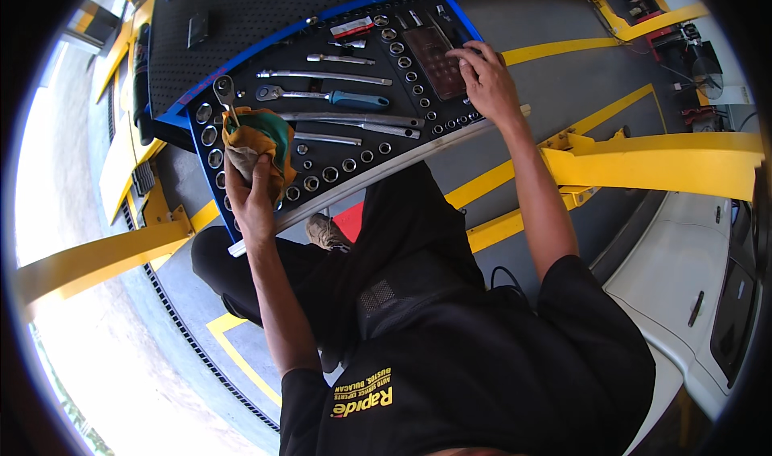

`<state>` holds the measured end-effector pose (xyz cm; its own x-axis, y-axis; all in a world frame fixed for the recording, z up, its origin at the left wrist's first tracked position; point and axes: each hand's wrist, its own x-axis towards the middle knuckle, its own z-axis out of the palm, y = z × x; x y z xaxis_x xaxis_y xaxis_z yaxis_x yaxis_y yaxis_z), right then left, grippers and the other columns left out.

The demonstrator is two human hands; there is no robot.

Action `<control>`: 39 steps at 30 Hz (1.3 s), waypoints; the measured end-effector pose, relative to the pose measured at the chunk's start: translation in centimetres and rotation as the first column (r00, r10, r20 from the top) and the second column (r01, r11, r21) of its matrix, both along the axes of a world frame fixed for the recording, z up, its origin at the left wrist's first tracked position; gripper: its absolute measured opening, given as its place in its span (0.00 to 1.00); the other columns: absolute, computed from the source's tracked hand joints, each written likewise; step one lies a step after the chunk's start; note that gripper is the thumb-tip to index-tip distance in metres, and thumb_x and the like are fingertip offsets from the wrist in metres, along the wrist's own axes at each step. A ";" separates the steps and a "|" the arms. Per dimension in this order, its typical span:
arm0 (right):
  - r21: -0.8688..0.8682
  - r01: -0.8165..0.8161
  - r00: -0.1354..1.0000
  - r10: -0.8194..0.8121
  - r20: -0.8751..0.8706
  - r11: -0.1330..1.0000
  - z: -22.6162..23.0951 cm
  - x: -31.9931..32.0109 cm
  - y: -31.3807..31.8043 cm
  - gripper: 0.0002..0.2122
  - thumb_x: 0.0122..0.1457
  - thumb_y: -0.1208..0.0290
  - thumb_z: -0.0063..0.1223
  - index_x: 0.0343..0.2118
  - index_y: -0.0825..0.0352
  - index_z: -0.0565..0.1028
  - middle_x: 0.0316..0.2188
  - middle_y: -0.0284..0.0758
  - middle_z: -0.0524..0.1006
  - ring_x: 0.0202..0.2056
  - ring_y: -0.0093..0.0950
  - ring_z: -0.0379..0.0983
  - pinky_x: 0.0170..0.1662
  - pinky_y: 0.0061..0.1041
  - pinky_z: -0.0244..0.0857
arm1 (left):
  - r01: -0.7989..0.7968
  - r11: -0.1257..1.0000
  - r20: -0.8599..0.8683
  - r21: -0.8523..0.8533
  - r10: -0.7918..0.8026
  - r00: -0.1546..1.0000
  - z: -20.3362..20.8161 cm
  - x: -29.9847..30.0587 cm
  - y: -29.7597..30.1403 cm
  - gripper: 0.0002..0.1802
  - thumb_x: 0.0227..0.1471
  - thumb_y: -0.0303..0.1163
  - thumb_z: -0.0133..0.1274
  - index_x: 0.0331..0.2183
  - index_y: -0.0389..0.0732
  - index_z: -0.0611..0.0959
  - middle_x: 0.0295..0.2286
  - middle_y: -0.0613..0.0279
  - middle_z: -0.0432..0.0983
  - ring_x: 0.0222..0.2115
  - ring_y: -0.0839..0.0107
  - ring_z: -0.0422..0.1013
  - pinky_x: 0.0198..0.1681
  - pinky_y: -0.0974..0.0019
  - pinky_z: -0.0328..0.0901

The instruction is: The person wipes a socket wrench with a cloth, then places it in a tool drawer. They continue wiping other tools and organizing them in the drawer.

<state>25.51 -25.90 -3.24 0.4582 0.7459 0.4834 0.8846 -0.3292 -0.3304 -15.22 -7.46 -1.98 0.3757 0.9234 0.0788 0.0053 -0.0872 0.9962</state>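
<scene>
Head view: one tool is in hand; the remainder of the visible set lies in the tool drawer [450,145]. The left hand [252,199] has its grip closed on a bunched yellow-and-green cloth [265,138], which wraps around the handle of a chrome ratchet [224,91]. The ratchet's head stands clear of the cloth, at the drawer's left side.

The right hand [489,86] has its grip loosely spread, fingers bent, over the right edge of a dark flat rectangular case [433,63]. It holds nothing visible; whether the fingertips touch the case cannot be determined.

Inside the drawer, a blue-handled ratchet [358,100] lies between chrome bars [346,78], with rows of sockets [330,174] along the left, front and right. A red-and-white packet [352,27] lies near the rear.

Progress: in this inspector's judgement, handling of the wrapped ratchet is under way and not finished, since it remains inside the cloth and is not laid down. Which other pieces are already dealt with cannot be established; no separate finished group is discernible.
</scene>
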 end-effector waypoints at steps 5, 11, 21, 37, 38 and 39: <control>0.003 -0.033 0.990 0.033 -0.138 0.999 0.6 -0.3 0.1 0.13 0.73 0.66 0.50 0.56 0.57 0.80 0.54 0.39 0.79 0.54 0.45 0.77 0.60 0.41 0.72 | 0.027 0.999 0.017 0.037 -0.028 0.999 0.3 0.4 0.1 0.21 0.71 0.37 0.58 0.57 0.34 0.79 0.43 0.63 0.82 0.42 0.78 0.76 0.48 0.71 0.70; 0.040 -0.097 0.968 0.104 -0.228 0.994 0.5 -0.3 0.4 0.16 0.74 0.69 0.49 0.62 0.62 0.75 0.51 0.45 0.81 0.50 0.45 0.79 0.56 0.41 0.73 | 0.023 1.000 0.118 -0.011 -0.021 0.993 -2.0 -0.3 0.7 0.20 0.76 0.45 0.51 0.48 0.37 0.85 0.34 0.70 0.81 0.33 0.85 0.73 0.38 0.76 0.68; 0.041 -0.142 0.937 0.148 -0.316 0.989 0.7 -0.3 0.1 0.18 0.72 0.76 0.48 0.63 0.62 0.74 0.43 0.43 0.80 0.42 0.43 0.79 0.48 0.40 0.74 | 0.091 0.994 0.033 0.062 -0.093 0.995 -0.7 0.2 -0.1 0.26 0.72 0.38 0.54 0.64 0.35 0.73 0.48 0.61 0.79 0.44 0.76 0.76 0.50 0.71 0.70; -0.079 -0.134 0.978 0.118 -0.172 0.988 0.3 -0.3 0.0 0.19 0.74 0.70 0.47 0.65 0.51 0.73 0.51 0.40 0.77 0.51 0.44 0.79 0.55 0.41 0.74 | 0.014 0.991 0.034 0.135 -0.019 0.999 -0.1 0.6 0.1 0.20 0.74 0.42 0.54 0.52 0.33 0.82 0.40 0.64 0.82 0.40 0.80 0.75 0.45 0.72 0.70; -0.078 -0.130 0.980 0.116 -0.162 0.988 0.2 -0.4 -0.1 0.19 0.74 0.70 0.47 0.65 0.51 0.73 0.52 0.40 0.76 0.51 0.44 0.78 0.56 0.41 0.74 | 0.002 0.993 0.038 0.119 -0.006 0.999 -0.3 0.5 0.0 0.20 0.74 0.43 0.53 0.51 0.33 0.82 0.39 0.65 0.82 0.39 0.81 0.75 0.44 0.73 0.70; -0.074 -0.129 0.982 0.117 -0.151 0.989 0.2 -0.4 -0.1 0.19 0.74 0.70 0.47 0.65 0.50 0.73 0.52 0.39 0.76 0.52 0.44 0.78 0.56 0.41 0.74 | -0.013 0.994 0.043 0.106 0.009 0.999 -0.6 0.4 0.1 0.21 0.75 0.44 0.52 0.50 0.34 0.82 0.38 0.66 0.82 0.37 0.82 0.75 0.43 0.73 0.70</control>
<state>25.08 -25.96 -3.02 0.4214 0.8358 0.3518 0.8644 -0.2529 -0.4346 -14.80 -7.34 -2.60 0.3596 0.9131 0.1924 -0.0351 -0.1928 0.9806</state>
